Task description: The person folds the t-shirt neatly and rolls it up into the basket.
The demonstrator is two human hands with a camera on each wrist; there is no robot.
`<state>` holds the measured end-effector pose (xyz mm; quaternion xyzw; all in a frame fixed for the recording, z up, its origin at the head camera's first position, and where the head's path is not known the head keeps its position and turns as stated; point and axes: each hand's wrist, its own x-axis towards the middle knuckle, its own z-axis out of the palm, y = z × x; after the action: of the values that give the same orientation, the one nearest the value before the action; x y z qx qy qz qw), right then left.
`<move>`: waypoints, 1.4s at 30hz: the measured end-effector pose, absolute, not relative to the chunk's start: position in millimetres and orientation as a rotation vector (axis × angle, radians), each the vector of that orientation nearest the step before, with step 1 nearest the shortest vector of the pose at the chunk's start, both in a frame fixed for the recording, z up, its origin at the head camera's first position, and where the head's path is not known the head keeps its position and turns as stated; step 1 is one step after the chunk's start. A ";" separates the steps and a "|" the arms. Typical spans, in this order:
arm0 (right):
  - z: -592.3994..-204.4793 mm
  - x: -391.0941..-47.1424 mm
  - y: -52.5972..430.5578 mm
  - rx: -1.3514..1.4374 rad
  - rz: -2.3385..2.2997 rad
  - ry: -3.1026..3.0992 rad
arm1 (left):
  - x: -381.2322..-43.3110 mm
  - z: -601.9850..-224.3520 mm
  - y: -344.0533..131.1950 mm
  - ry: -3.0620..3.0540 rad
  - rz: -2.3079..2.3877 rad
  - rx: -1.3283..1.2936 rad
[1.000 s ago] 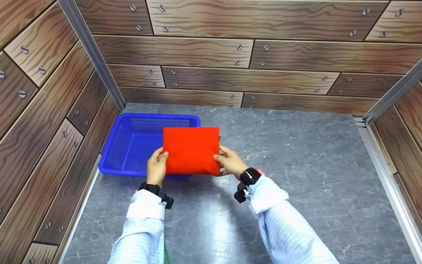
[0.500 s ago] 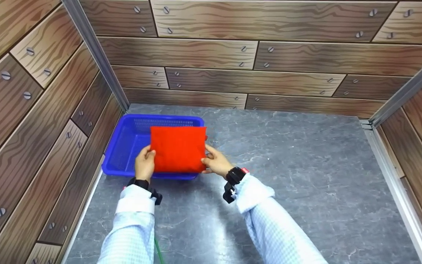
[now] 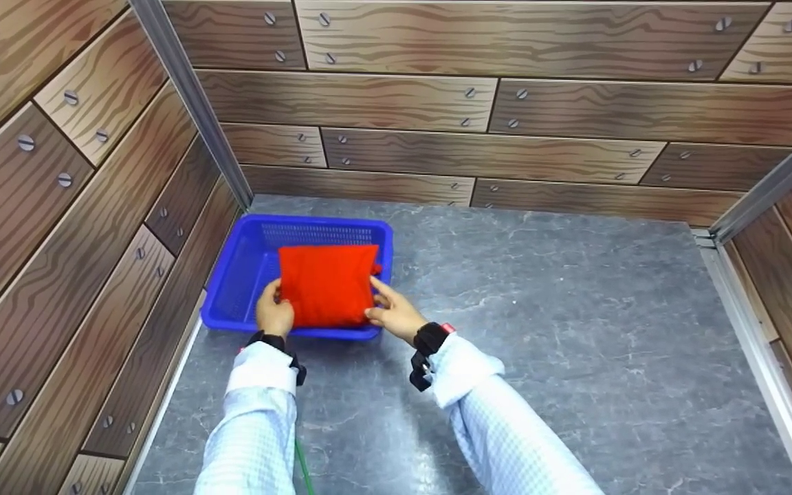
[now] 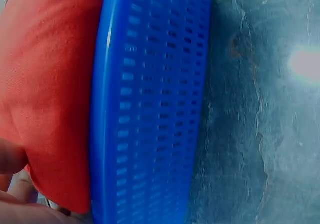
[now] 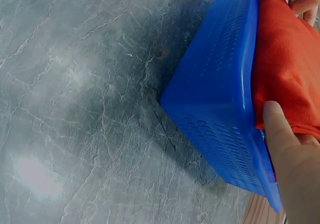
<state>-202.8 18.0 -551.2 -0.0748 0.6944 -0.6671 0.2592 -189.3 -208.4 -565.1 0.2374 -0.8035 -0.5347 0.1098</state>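
Observation:
A folded red cloth (image 3: 327, 285), thick and nearly square, lies between both hands over the right part of a blue plastic basket (image 3: 320, 221). My left hand (image 3: 274, 311) grips its near left edge, thumb on top. On the opposite side my right hand (image 3: 398, 316) pinches the right edge, with the thumb (image 5: 272, 112) on top in the right wrist view. The cloth sits right at the basket's near rim in the left wrist view, where the perforated wall (image 4: 155, 104) shows beside it. A small red bit sticks out at the cloth's right edge. The fingers underneath are mostly hidden.
Wood-patterned walls (image 3: 410, 103) with metal corner posts (image 3: 193, 96) enclose the grey marbled floor (image 3: 561, 330). The basket stands in the back left corner, close to the left wall. A thin green cord (image 3: 303, 467) runs beside the left sleeve.
Both hands have carried the red cloth left, from partly beyond the basket's right side to over it, and lowered it. The head view has shifted slightly.

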 end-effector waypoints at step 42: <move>-558.2 -187.7 8.4 -0.240 -1.777 1.937 | -191.2 -582.1 -190.4 -2.457 -1.652 0.510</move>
<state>-187.7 8.4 -558.2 -0.0880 0.7109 -0.6520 0.2485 -191.2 -190.4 -582.1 0.1693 -0.8159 -0.5486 0.0686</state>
